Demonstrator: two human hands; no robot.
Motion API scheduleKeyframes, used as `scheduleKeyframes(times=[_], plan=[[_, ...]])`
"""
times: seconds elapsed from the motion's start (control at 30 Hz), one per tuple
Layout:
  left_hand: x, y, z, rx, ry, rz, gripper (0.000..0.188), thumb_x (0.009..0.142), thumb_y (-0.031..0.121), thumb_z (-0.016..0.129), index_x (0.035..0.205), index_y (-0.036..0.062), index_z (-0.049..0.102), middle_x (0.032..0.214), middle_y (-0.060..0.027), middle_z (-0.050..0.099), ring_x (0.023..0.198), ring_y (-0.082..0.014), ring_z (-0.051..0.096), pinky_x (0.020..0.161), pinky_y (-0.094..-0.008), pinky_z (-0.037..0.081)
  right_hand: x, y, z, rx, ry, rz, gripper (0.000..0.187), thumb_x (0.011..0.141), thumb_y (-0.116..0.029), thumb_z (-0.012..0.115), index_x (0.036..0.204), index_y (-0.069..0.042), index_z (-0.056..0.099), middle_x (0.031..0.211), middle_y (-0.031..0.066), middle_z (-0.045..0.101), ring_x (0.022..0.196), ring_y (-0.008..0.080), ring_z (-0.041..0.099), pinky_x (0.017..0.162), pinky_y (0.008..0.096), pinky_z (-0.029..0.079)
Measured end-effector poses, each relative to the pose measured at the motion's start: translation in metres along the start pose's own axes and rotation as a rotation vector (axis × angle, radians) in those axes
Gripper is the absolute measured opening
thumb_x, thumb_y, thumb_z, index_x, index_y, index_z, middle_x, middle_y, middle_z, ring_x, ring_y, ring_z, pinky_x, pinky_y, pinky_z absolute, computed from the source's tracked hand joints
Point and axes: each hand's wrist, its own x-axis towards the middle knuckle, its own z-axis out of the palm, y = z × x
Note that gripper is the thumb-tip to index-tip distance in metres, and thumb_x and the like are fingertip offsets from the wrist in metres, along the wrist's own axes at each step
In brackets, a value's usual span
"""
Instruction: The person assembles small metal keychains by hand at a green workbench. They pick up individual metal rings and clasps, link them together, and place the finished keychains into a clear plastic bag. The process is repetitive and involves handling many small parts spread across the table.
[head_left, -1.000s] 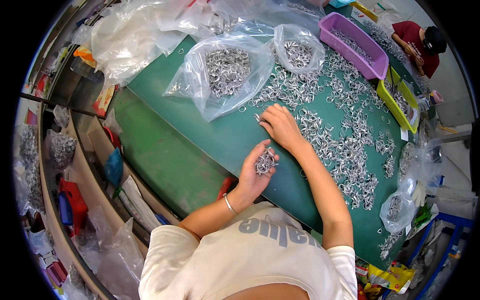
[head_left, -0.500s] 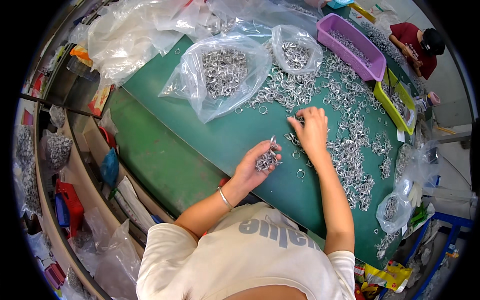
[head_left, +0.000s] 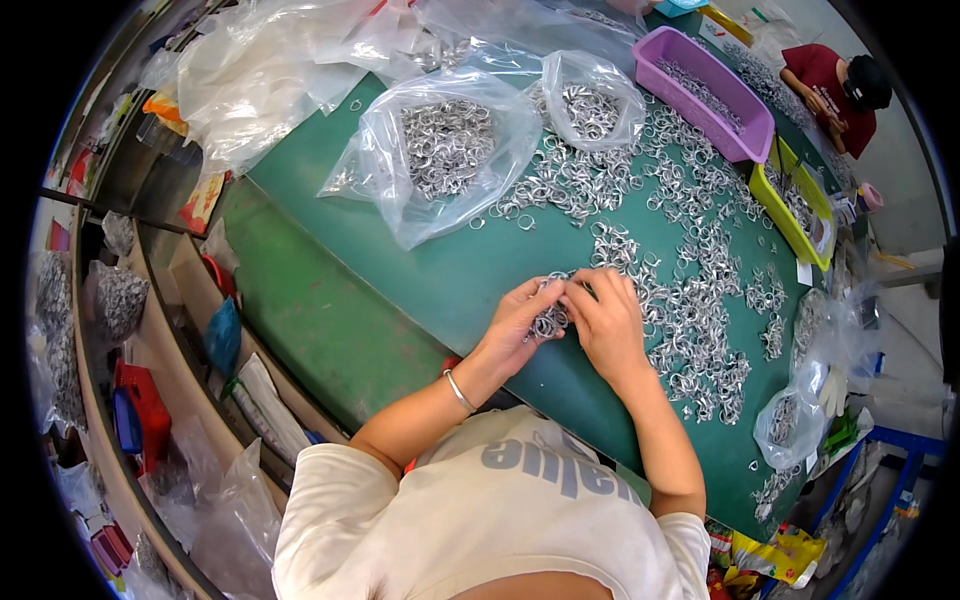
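My left hand (head_left: 515, 322) is closed around a small bunch of silver-coloured rings (head_left: 549, 321) above the green table (head_left: 420, 280). Against that bunch, my right hand (head_left: 606, 320) has its thumb and fingertips pinched together; whatever sits between them is too small to make out. Just beyond and to the right of my hands, many loose rings (head_left: 700, 260) are spread over the table. Farther off, an open clear plastic bag (head_left: 395, 205) is filled with more rings, and a smaller clear bag (head_left: 635, 112) of rings stands to its right.
A purple basket (head_left: 690, 98) and a yellow-green basket (head_left: 800, 225), both holding metal pieces, line the far right. Plastic sheeting (head_left: 250, 90) covers the far left corner. Shelves (head_left: 170, 340) with bags stand at left. A person in a dark red shirt (head_left: 815, 75) is at far right.
My right hand has come back from the loose rings toward me and left, and now meets my left hand at the held bunch. The left hand has turned slightly inward.
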Motion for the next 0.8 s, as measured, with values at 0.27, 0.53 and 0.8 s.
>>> scheduleKeyframes(times=[0.27,0.53,0.8], plan=[[0.0,0.03,0.007,0.088,0.177,0.178,0.02,0.091,0.022,0.059,0.102,0.0056,0.059,0.094,-0.0059,0.065,0.077,-0.013,0.064,0.057,-0.0232,0.052,-0.019,-0.008,0.002,0.317,0.167,0.2,0.01,0.076,0.002,0.065,0.086,0.0,0.064,0.09,0.0111,0.059,0.085,0.0285,0.056,0.075,0.0355,0.046],[0.006,0.069,0.02,0.058,0.182,0.096,0.019,0.089,0.023,0.06,0.099,0.006,0.059,0.096,-0.0077,0.066,0.079,-0.0158,0.065,0.056,-0.0245,0.052,-0.046,-0.016,0.013,0.417,0.034,0.217,0.009,0.076,0.001,0.065,0.085,0.0,0.064,0.09,0.01,0.059,0.085,0.0274,0.056,0.076,0.0361,0.045],[0.139,0.103,0.064,-0.301,0.097,0.122,0.015,0.087,0.005,0.058,0.099,0.0005,0.051,0.101,-0.0167,0.055,0.097,-0.0295,0.058,0.082,-0.046,0.056,-0.064,-0.019,0.012,0.389,-0.063,0.159,0.008,0.079,-0.005,0.064,0.086,-0.003,0.062,0.091,0.0078,0.059,0.087,0.0273,0.056,0.076,0.0364,0.044]])
